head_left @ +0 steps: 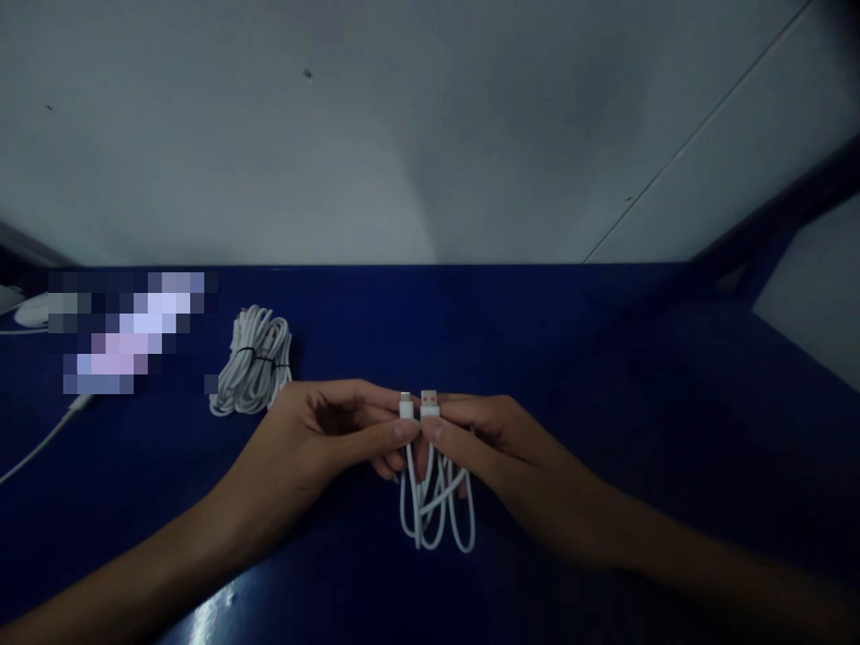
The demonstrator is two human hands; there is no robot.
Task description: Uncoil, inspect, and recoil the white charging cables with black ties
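Note:
A white USB cable (443, 506) hangs in loose loops between my two hands, above the blue table. My left hand (336, 430) pinches the small USB-C style plug with thumb and fingers. The wider USB-A plug, with orange marks inside its metal end, is gripped by my right hand (497, 439). Both plugs point away from me, side by side with a narrow gap. Beyond my left hand lies a pile of coiled white cables (253, 363), bound with dark ties.
The blue table (571, 349) meets a pale wall (376, 161) at the back. At the left are a blurred-out lit device (141, 331) with a white cord (40, 452) plugged in, and a white object (33, 310) beside it. A blue frame (772, 224) stands at the right.

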